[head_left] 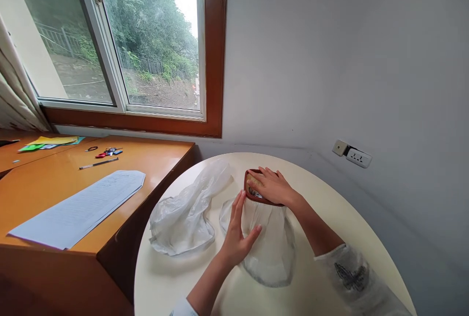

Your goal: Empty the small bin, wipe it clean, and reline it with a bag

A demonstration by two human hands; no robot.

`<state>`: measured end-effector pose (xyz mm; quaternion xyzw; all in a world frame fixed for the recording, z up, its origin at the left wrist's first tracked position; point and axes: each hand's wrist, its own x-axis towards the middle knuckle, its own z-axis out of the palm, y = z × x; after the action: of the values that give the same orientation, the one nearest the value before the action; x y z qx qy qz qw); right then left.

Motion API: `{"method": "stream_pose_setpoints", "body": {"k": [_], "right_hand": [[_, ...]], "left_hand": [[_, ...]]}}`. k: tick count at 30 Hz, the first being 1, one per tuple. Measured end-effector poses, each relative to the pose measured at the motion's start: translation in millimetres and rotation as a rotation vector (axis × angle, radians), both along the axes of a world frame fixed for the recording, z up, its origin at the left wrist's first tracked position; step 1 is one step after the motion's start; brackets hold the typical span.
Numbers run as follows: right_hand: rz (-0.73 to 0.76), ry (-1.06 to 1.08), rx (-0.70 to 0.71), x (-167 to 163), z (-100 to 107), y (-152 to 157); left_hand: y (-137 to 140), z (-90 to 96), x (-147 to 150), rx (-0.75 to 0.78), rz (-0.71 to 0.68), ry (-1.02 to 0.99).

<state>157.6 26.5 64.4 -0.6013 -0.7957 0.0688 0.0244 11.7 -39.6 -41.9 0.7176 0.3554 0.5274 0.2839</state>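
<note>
On the round cream table (330, 218) sits a small box with a reddish-brown rim (258, 199); what it holds is mostly covered, though something pale and dark shows inside. My right hand (273, 186) lies over the box with its fingers stretched across the opening. At the box's near left corner, the fingertips of my left hand (238, 238) touch or nearly touch the rim, the thumb spread apart. Beneath and in front of the box lies a translucent plastic bag (271, 257). Another crumpled plastic bag (186, 218) rests to the left.
A wooden desk (161, 152) stands left of the table, with papers (84, 208), a pen (98, 163), small red and blue items (109, 153) and coloured sheets (54, 141) on it. Behind are a window (146, 37) and a wall socket (358, 157).
</note>
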Motion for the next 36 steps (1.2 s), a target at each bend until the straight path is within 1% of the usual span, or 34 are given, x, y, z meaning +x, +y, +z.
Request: {"method": "stream_pose_setpoints", "body": {"k": [5, 12, 17, 22, 32, 36], "right_hand": [[-0.004, 0.022, 0.008, 0, -3, 0], [-0.005, 0.019, -0.020, 0, 0, -1], [0.027, 0.053, -0.072, 2, 2, 0], [0.039, -0.008, -0.136, 1, 4, 3], [0.038, -0.024, -0.072, 0, -5, 3], [0.027, -0.043, -0.069, -1, -6, 2]], "left_hand": [[0, -1.9, 3, 0.001, 0.010, -0.012], [0, -3.5, 5, 0.003, 0.012, -0.039], [-1, -3.1, 6, -0.003, 0.012, -0.058], [-2, -2.5, 7, -0.011, 0.011, -0.066], [-2, -8.7, 8, -0.021, 0.024, -0.078], [-1, -9.5, 8, -0.014, 0.034, -0.096]]}}
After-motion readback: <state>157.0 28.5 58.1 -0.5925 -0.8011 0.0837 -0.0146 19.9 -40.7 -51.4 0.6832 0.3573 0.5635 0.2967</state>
